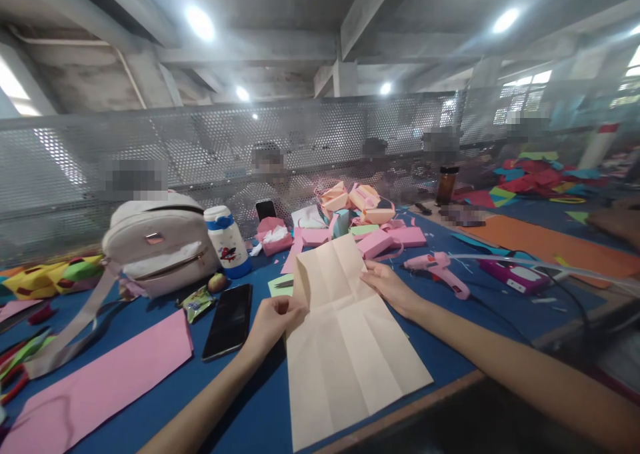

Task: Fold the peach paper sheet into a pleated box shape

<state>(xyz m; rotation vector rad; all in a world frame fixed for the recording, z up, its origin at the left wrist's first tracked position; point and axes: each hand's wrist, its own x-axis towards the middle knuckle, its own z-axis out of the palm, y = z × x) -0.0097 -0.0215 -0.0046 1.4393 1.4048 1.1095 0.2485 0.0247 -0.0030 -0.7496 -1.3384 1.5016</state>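
Note:
A cream sheet of paper [345, 334], creased into a grid of panels, lies partly on the blue table before me, its far part raised. My left hand [273, 324] pinches its left edge near the cross crease. On the opposite edge, my right hand [387, 284] grips the paper between thumb and fingers. Beside the left hand rests a black smartphone [229, 322]. Scissors [285, 284] on a light green piece of paper are partly hidden behind the sheet. To the right of my right hand lies a pink glue gun [437, 271].
A pink paper stack [110, 381], a pale backpack [160, 241] and a white bottle [227, 241] stand to the left. Folded paper pieces [357, 207] are heaped behind the sheet. Orange paper [560, 247] and a purple box [515, 275] lie right. A perforated metal screen [210, 134] borders the table.

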